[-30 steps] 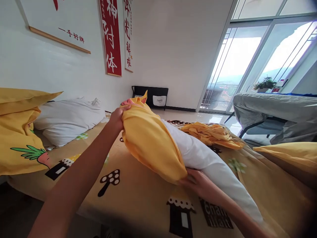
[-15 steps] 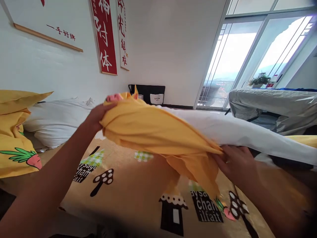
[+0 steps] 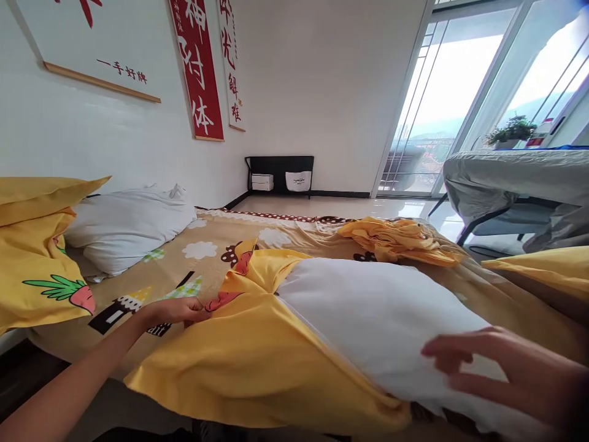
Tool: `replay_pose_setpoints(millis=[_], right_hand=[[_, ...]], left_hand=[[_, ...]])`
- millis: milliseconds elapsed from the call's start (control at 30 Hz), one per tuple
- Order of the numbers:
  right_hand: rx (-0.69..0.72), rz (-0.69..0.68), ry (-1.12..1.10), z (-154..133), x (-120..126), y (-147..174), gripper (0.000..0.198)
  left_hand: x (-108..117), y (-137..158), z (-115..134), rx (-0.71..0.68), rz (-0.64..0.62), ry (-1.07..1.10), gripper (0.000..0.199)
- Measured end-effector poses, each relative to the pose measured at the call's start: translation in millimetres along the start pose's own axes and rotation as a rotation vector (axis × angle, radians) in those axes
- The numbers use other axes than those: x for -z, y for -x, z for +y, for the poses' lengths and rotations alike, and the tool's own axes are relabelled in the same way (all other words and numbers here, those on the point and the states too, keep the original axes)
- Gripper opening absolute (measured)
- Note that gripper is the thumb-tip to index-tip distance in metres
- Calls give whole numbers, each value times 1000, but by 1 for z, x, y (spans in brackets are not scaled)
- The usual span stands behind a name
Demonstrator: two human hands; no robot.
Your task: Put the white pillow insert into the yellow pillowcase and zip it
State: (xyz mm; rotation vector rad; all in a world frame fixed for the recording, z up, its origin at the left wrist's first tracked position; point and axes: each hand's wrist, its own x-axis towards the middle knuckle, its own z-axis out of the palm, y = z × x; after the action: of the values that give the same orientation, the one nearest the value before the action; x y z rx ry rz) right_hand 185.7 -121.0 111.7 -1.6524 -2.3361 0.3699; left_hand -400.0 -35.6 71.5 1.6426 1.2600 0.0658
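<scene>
A person's left hand [image 3: 177, 310] pinches a yellow pillowcase [image 3: 276, 368] by a pink-printed fold at a bed [image 3: 317, 236] dressed in a tan patterned sheet. The right hand [image 3: 501, 368], blurred, is held half wide above a white pillow [image 3: 368, 301], thumb and fingers parted and gripping nothing; whether it touches the pillow cannot be told. The pillowcase spreads over the bed's near edge, its lower hem loose. The white pillow lies flat to its right, its left end against the case's fabric; how much of it sits inside is hidden. A crumpled yellow cloth [image 3: 396, 239] rests along the bed's far edge, toward the right corner. At the far left, near the wall, a second white pillow [image 3: 133, 227] slumps beside a yellow cover [image 3: 27, 264] printed with a carrot. Behind, a black rack [image 3: 278, 169] stands against the wall, a red banner [image 3: 200, 80] hangs at left, and a potted plant [image 3: 510, 130] shows by the window, above a grey-draped desk [image 3: 506, 172].
</scene>
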Motion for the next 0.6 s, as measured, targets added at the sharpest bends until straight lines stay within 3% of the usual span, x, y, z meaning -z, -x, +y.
replay_pose_setpoints(millis=[133,300,367,467,600], right_hand=[[18,202,136,-7,5,-45,54],[64,194,229,-7,-51,-92,67],[65,207,233,-5,-68,-94,66],[77,248,255,1,-75,-86,62],[102,306,266,9,-74,-74,55]], left_hand=[[1,11,5,-5,68,-160,44],[-9,13,22,-59,324,13,52],[-19,1,25,-26,403,68,60],[-35,-29,31,-30,478,126,59],[-34,-54,52,-203,643,277,56]])
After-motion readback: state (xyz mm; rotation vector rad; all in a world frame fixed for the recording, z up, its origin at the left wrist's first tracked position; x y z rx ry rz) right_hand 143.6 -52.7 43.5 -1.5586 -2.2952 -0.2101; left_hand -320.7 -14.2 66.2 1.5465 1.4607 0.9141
